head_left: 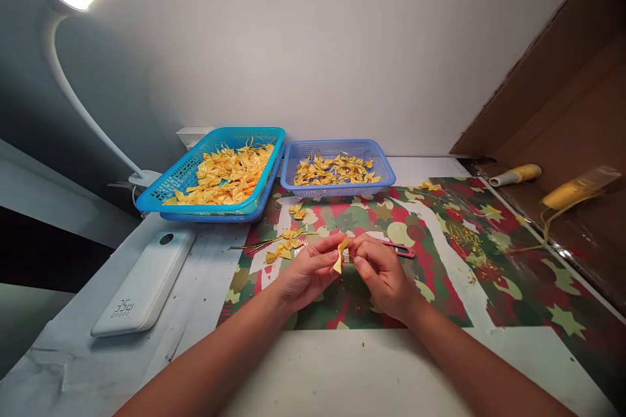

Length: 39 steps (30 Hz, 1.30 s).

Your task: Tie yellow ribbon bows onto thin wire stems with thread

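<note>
Between the thumb and fingers of my left hand is a small yellow ribbon bow, held upright over the mat. My right hand is closed in a pinch just right of the bow; what its fingertips grip is too small to make out. Behind the right hand lies a pinkish-red tool, partly covered by it. Left of my hands, loose yellow bows rest beside thin gold strands. Another bow lies farther back.
A blue basket heaped with yellow bows stands back left, beside a purple-blue basket of bows with gold ties. A white power bank and lamp are left. Yellow thread spools lie right, on a camouflage-like patterned sheet's far side.
</note>
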{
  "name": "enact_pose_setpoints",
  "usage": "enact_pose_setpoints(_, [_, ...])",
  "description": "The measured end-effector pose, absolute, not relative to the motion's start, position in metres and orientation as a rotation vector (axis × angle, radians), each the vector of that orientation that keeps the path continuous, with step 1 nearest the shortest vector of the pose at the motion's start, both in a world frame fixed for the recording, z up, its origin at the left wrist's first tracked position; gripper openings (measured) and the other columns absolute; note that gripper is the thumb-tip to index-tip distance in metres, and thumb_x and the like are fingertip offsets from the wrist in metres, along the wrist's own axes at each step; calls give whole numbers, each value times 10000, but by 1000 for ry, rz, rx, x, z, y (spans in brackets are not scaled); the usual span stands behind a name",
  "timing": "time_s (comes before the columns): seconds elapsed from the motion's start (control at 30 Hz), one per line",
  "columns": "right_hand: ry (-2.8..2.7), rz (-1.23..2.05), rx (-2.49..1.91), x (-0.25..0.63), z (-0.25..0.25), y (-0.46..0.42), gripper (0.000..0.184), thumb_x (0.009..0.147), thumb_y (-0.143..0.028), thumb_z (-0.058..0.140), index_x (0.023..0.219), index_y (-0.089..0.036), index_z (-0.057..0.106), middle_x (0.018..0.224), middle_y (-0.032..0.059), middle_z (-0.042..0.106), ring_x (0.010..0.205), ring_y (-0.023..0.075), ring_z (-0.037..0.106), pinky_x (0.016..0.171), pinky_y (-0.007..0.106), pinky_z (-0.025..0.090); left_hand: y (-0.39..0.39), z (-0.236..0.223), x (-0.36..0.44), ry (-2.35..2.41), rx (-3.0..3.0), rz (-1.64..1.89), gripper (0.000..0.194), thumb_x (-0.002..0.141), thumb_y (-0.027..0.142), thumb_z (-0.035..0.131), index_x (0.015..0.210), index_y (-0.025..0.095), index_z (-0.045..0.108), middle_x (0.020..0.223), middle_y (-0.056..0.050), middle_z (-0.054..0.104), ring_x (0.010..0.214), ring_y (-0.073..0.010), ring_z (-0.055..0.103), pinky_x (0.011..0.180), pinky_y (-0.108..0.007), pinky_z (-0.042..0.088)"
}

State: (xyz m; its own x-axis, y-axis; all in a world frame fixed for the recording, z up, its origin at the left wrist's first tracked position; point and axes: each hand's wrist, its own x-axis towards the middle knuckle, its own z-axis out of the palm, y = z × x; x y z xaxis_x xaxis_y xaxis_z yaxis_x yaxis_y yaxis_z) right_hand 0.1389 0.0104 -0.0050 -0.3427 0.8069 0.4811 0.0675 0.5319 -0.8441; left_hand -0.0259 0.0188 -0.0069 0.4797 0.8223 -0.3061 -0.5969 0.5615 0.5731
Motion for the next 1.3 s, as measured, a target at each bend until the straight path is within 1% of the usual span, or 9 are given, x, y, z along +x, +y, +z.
enact_pose_setpoints(0.13, [-1768, 912, -748, 139, -5, 11, 241, 911, -205, 384, 670, -215, 383, 702, 1, 456, 704, 159, 447, 655, 299, 384, 19, -8, -26, 585, 414, 886, 350, 593, 150, 844, 926, 169, 737, 915, -15, 719, 767, -88, 631, 745, -188, 468])
enact_pose_setpoints(0.33, [-1775, 903, -778, 139, -5, 10, 256, 916, -233, 378, 660, -220, 379, 689, 7, 466, 692, 167, 450, 645, 312, 390, 18, -7, -26, 572, 421, 883, 359, 585, 151, 847, 926, 172, 739, 915, -21, 718, 773, -97, 628, 716, -184, 469])
enact_pose_setpoints(0.5, [-1773, 888, -758, 138, -4, 8, 248, 921, -210, 383, 674, -217, 400, 683, 0, 471, 686, 160, 445, 638, 298, 382, 19, -7, -26, 584, 413, 880, 373, 574, 150, 854, 928, 166, 737, 900, -9, 710, 759, -78, 609, 708, -170, 461])
enact_pose_setpoints(0.67, [-1758, 916, -782, 137, -5, 8, 235, 938, -224, 395, 713, -218, 465, 733, 15, 525, 756, 175, 504, 698, 313, 414, 18, -8, -25, 598, 390, 889, 356, 585, 128, 843, 923, 172, 739, 913, -13, 706, 727, -61, 590, 692, -155, 454])
enact_pose_setpoints(0.8, [-1730, 940, -816, 137, -8, 9, 227, 947, -255, 418, 740, -218, 505, 788, 25, 563, 792, 180, 531, 725, 317, 429, 17, -8, -25, 603, 384, 892, 399, 572, 98, 840, 951, 174, 738, 933, -4, 702, 718, -50, 587, 705, -154, 458])
enact_pose_setpoints(0.97, [-1684, 951, -816, 135, -12, 10, 217, 950, -274, 440, 762, -221, 534, 795, 20, 565, 766, 169, 524, 705, 306, 426, 17, -6, -24, 620, 450, 893, 384, 569, 117, 840, 936, 184, 747, 922, -11, 715, 771, -74, 599, 693, -159, 457])
enact_pose_setpoints(1.1, [-1673, 935, -816, 132, -16, 11, 223, 949, -270, 453, 760, -222, 563, 801, 25, 575, 788, 174, 544, 721, 314, 439, 16, -3, -22, 649, 527, 920, 359, 574, 138, 838, 918, 197, 755, 939, -34, 726, 820, -111, 608, 721, -199, 460])
enact_pose_setpoints(1.2, [-1675, 874, -850, 133, -17, 13, 213, 936, -256, 479, 754, -221, 586, 839, 33, 593, 821, 179, 562, 748, 323, 450, 17, -3, -22, 710, 640, 962, 360, 584, 171, 839, 934, 188, 756, 893, -50, 723, 741, -116, 596, 651, -216, 451])
enact_pose_setpoints(1.3, [-1677, 775, -959, 136, -15, 16, 121, 910, -240, 522, 841, -231, 621, 910, 47, 607, 882, 195, 570, 736, 320, 458, 20, -6, -24, 817, 752, 1057, 359, 596, 212, 843, 943, 187, 757, 835, -41, 708, 692, -114, 580, 630, -222, 450])
